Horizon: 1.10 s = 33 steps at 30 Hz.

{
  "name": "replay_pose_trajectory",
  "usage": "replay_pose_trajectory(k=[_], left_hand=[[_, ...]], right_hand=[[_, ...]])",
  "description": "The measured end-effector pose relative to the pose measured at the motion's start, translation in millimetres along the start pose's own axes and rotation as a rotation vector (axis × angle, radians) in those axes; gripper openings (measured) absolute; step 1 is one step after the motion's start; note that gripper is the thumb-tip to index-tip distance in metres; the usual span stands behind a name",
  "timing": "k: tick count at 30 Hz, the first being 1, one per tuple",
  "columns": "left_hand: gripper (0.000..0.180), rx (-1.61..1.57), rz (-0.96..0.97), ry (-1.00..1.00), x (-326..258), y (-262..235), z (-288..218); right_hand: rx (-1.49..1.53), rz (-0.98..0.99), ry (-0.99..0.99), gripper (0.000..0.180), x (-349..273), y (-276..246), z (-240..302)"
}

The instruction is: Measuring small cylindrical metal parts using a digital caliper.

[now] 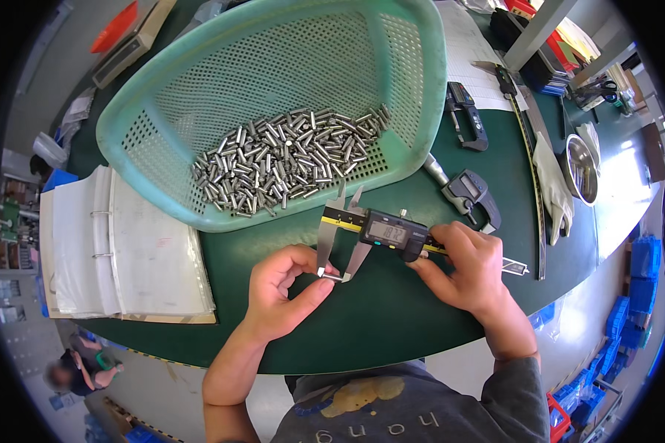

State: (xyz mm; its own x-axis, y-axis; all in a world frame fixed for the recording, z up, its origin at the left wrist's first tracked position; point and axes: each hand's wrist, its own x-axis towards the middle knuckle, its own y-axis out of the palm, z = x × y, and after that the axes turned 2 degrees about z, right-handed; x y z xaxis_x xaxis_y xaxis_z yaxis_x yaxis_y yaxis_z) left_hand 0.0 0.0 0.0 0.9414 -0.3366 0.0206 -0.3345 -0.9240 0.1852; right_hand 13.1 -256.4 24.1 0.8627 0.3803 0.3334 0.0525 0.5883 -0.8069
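Note:
A digital caliper (388,232) with a lit display is held level over the green table by my right hand (462,266), whose thumb and fingers are closed round its sliding end. Between the tips of its lower jaws lies a small metal pin (333,277). My left hand (284,288) pinches that pin between thumb and forefinger, close against the jaws. Just beyond the caliper stands a green perforated plastic basket (118,166), tilted toward me, with a heap of similar shiny metal pins (281,159) gathered at its near side.
An open ring binder (155,255) lies left of the basket. To the right are two digital micrometers (469,118), (471,193), another long caliper (528,140), white gloves (553,184) and a metal bowl (582,170). A scale (129,48) sits far left. Another person (89,367) is off at the lower left.

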Motion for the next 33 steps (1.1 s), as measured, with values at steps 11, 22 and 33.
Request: replay_pose_trajectory(k=[11,22,33], left_hand=[[0.015,0.875,-0.234,0.413,84,22,-8],[0.016,1.39,-0.433,0.524,67,-36,-11],[0.017,1.449,-0.419,0.554,72,-33,-10]], right_hand=[[0.036,-0.316,0.091,0.032,2,-6,-7],[0.077,-0.284,0.067,0.031,2,-10,-4],[0.074,-0.275,0.072,0.033,2,-4,-4]])
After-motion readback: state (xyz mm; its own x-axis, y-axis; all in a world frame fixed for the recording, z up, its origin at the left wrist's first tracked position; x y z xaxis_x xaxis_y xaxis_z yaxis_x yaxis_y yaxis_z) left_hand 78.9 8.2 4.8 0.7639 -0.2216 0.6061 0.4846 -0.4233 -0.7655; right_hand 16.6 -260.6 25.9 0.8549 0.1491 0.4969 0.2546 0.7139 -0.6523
